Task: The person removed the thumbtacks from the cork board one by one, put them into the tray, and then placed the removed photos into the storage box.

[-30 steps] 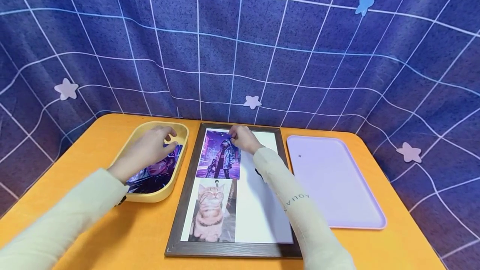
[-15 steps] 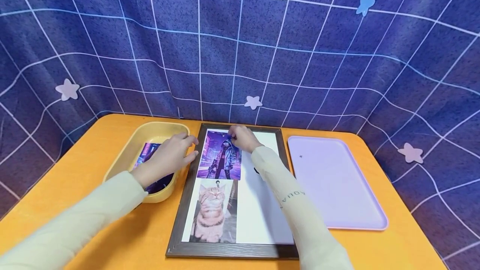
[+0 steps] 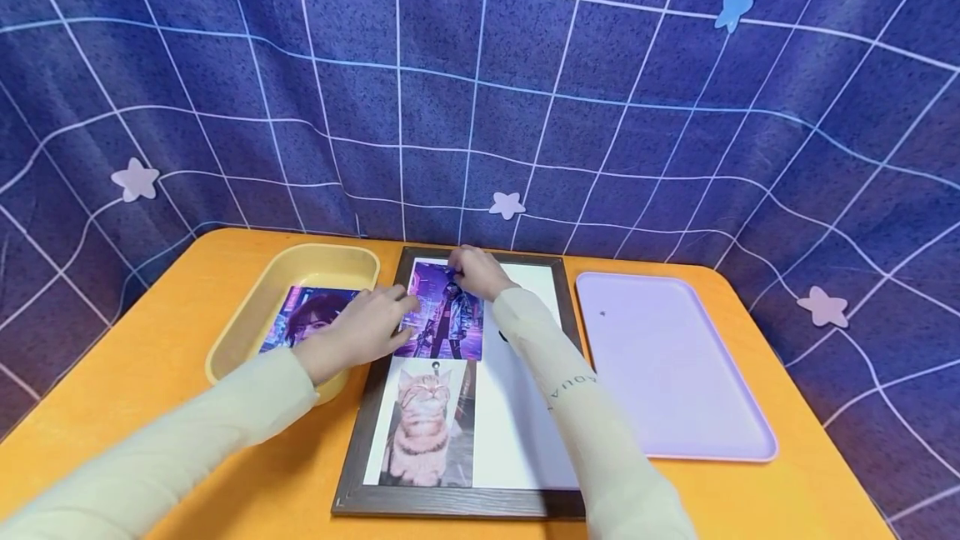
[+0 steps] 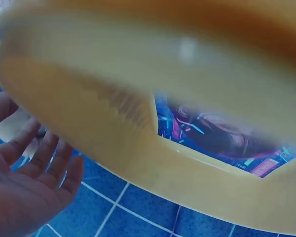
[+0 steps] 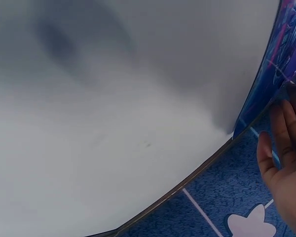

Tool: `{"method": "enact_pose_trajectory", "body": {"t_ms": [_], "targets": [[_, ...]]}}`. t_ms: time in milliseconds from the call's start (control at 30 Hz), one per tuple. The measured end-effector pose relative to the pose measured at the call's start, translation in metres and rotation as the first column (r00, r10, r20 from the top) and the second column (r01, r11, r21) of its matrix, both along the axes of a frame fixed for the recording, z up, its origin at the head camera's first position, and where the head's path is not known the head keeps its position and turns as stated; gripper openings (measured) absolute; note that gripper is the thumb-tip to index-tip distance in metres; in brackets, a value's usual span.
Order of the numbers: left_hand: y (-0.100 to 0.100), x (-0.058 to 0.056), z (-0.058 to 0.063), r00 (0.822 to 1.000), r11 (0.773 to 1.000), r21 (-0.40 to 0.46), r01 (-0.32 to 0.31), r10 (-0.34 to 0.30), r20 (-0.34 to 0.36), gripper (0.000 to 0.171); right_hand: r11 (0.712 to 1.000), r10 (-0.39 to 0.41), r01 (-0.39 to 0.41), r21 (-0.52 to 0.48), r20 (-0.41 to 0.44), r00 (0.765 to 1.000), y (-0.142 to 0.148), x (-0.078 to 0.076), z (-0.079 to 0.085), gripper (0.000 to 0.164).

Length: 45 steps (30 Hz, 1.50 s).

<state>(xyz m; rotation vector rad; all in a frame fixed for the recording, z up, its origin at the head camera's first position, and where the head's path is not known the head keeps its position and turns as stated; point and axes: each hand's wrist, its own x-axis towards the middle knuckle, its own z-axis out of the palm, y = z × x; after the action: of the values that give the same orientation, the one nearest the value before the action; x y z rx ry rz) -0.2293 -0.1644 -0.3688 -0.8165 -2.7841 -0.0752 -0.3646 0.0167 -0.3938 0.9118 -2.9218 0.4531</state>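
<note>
A glossy purple picture of a hooded figure [image 3: 446, 319] lies at the upper left of the dark-framed white board [image 3: 498, 432]. My right hand [image 3: 482, 273] is bent over its top edge, thumb and fingertips close together there; I cannot tell whether they pinch anything. My left hand [image 3: 367, 325] reaches across the board's left frame, its loosely bent fingers at the picture's left edge and holding nothing. Below lies a cat picture [image 3: 422, 432] with a small round silvery fastener at its top. The left wrist view shows the left hand [image 4: 37, 182] beside the yellow bin [image 4: 118, 163].
The bin stands left of the board with a purple portrait picture [image 3: 311, 315] inside, partly covered by my left hand. A shallow lilac tray [image 3: 667, 365] lies to the right, a tiny dark speck near its upper left. A blue gridded cloth [image 3: 600, 123] rises behind the orange table [image 3: 225, 457].
My left hand has moved right from over the yellow bin to the hooded-figure picture's left edge. My right hand has shifted slightly left along its top. The pictures on the board have hardly moved.
</note>
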Motion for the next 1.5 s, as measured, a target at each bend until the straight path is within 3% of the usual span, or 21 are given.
{"method": "enact_pose_trajectory", "body": {"t_ms": [300,667,967,1200,1500], "targets": [[0.004,-0.001,-0.009,0.999,0.997,-0.064,0.032,-0.030,0.035,0.028,0.999,0.016,-0.016,0.044,-0.019,1.000,-0.008,-0.002,-0.002,0.023],[0.006,0.002,-0.010,0.996,0.991,-0.126,0.050,-0.040,0.080,0.029,0.998,0.009,-0.006,0.062,-0.048,0.999,-0.012,-0.004,-0.004,0.024],[0.004,0.000,-0.017,0.992,0.996,-0.054,0.071,-0.065,0.108,0.028,0.998,0.006,-0.004,0.069,-0.029,1.000,-0.014,-0.006,-0.004,0.026],[0.000,-0.001,-0.026,0.993,0.996,-0.004,0.089,-0.088,0.074,0.026,0.999,0.020,-0.020,0.039,-0.001,1.000,-0.016,-0.009,-0.005,0.028],[0.000,-0.002,-0.027,0.990,0.992,0.051,0.117,-0.121,0.075,0.025,0.999,0.047,-0.048,0.011,0.030,0.998,-0.016,-0.012,-0.004,0.030]]}}
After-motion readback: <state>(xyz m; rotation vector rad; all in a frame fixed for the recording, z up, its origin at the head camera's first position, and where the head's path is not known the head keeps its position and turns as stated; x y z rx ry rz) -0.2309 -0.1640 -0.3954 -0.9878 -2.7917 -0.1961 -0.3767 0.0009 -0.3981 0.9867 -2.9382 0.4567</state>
